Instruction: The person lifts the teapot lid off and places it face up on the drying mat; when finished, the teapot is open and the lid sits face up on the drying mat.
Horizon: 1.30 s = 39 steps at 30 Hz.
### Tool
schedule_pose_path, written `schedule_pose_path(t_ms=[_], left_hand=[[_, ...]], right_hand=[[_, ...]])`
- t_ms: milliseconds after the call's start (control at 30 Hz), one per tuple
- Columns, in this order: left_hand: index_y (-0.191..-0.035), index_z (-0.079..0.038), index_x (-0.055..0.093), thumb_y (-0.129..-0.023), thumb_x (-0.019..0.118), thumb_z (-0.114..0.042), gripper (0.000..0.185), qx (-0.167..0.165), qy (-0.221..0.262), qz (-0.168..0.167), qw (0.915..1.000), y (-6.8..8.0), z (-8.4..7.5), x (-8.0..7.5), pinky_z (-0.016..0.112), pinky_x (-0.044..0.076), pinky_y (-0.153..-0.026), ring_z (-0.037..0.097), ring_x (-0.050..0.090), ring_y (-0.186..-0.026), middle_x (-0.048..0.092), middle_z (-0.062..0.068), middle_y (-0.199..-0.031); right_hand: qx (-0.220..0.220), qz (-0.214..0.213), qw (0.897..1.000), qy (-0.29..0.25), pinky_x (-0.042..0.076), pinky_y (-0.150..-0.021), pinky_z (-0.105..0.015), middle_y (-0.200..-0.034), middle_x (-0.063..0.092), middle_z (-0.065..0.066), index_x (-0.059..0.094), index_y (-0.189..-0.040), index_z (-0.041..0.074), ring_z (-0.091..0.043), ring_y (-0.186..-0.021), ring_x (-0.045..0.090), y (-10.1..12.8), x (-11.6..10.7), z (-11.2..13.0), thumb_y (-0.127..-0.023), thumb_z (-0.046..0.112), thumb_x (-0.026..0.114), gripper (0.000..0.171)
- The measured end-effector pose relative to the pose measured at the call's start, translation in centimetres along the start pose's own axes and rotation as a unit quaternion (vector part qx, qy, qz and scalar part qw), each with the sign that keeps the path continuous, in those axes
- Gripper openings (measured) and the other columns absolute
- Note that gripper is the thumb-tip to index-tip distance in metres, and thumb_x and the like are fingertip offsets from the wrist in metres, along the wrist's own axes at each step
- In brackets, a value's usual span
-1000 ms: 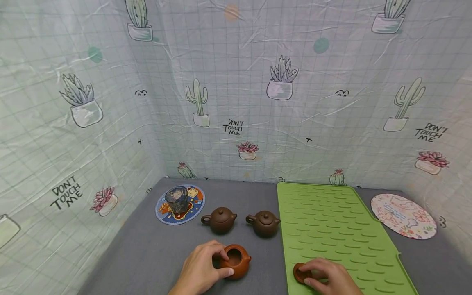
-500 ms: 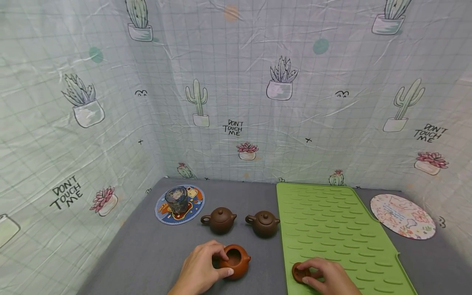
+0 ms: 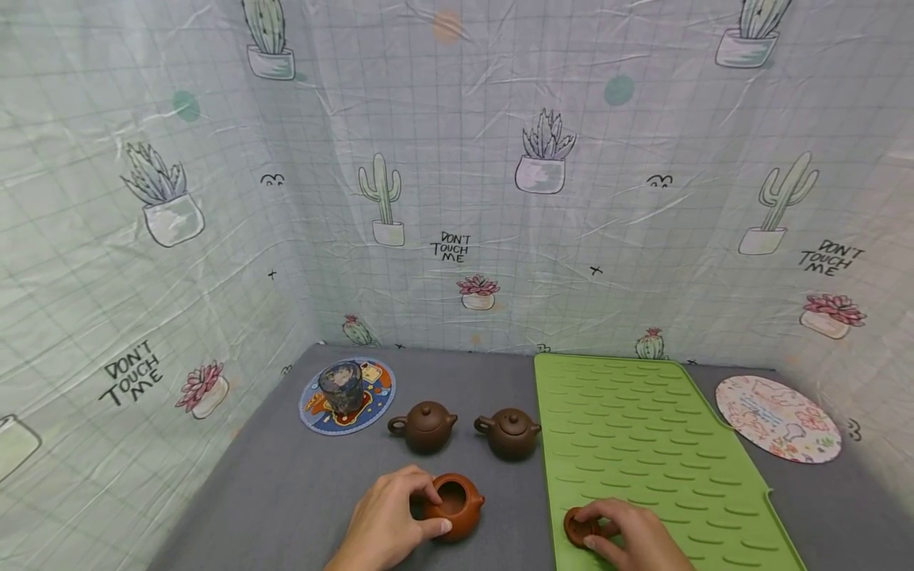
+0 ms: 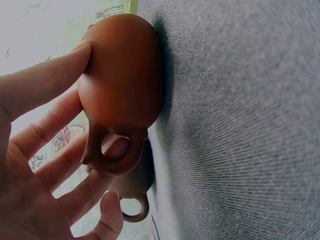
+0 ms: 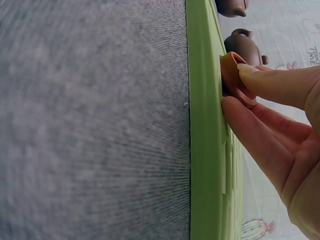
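The left hand has its fingers curled round the open teapot at the bottom centre of the head view, on the grey cloth. The right hand pinches the lid between thumb and fingertips, on the green mat's lower left corner. Two lidded teapots stand just above.
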<state>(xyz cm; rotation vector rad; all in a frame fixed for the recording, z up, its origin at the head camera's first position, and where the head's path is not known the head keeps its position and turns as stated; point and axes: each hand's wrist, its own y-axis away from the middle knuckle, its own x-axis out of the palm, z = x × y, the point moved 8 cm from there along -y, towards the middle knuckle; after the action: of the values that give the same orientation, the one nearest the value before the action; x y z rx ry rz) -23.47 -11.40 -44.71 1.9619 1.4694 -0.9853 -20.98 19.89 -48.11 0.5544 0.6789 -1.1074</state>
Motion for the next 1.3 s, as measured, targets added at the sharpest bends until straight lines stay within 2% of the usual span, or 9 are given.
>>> schedule_pose_path(t_ms=[233, 467, 767, 1033, 1300], left_hand=[[-0.082, -0.033, 0.069, -0.072, 0.091, -0.044, 0.026, -0.006, -0.001, 0.001, 1.0000, 0.0, -0.1, 0.0, 0.033, 0.049, -0.069, 0.007, 0.063, -0.088, 0.068, -0.018, -0.099], [-0.081, -0.034, 0.069, -0.071, 0.091, -0.043, 0.025, 0.002, -0.006, -0.011, 0.9999, 0.1, -0.2, -0.1, 0.031, 0.048, -0.067, 0.006, 0.064, -0.086, 0.067, -0.018, -0.097], [-0.080, -0.036, 0.067, -0.071, 0.091, -0.043, 0.027, -0.002, -0.017, -0.017, 0.9997, 0.0, -0.3, -0.2, 0.033, 0.047, -0.066, 0.006, 0.064, -0.087, 0.067, -0.019, -0.097], [-0.080, -0.034, 0.068, -0.070, 0.091, -0.043, 0.028, -0.007, -0.026, -0.012, 0.9996, -0.1, -0.4, -0.4, 0.035, 0.048, -0.066, 0.010, 0.065, -0.089, 0.068, -0.018, -0.100], [-0.080, -0.034, 0.067, -0.070, 0.091, -0.043, 0.028, -0.008, -0.053, -0.019, 0.9984, 0.0, -0.9, -0.4, 0.033, 0.045, -0.063, 0.008, 0.062, -0.084, 0.067, -0.019, -0.096]], right_hand=[[0.011, 0.004, 1.000, -0.017, 0.054, -0.068, -0.022, -0.108, 0.074, -0.005, 0.071, -0.109, 0.015, -0.004, -0.079, 0.069, 0.0, 0.0, -0.1, -0.088, 0.020, 0.079, 0.023], [0.024, 0.006, 1.000, 0.000, 0.054, -0.067, -0.022, -0.105, 0.072, 0.000, 0.070, -0.107, 0.017, -0.004, -0.079, 0.068, -0.1, 0.1, -0.1, -0.088, 0.022, 0.079, 0.021], [0.004, -0.008, 1.000, 0.007, 0.056, -0.068, -0.022, -0.104, 0.071, 0.002, 0.069, -0.106, 0.016, -0.006, -0.086, 0.069, 0.1, -0.1, 0.6, -0.086, 0.017, 0.080, 0.023], [0.011, -0.014, 1.000, 0.008, 0.054, -0.067, -0.022, -0.104, 0.072, 0.002, 0.069, -0.106, 0.015, -0.004, -0.079, 0.068, -0.1, -0.1, 0.8, -0.086, 0.016, 0.080, 0.024], [-0.019, -0.010, 1.000, 0.006, 0.055, -0.066, -0.024, -0.101, 0.073, 0.001, 0.070, -0.103, 0.016, -0.003, -0.079, 0.068, 0.0, -0.4, 1.2, -0.085, 0.014, 0.080, 0.020]])
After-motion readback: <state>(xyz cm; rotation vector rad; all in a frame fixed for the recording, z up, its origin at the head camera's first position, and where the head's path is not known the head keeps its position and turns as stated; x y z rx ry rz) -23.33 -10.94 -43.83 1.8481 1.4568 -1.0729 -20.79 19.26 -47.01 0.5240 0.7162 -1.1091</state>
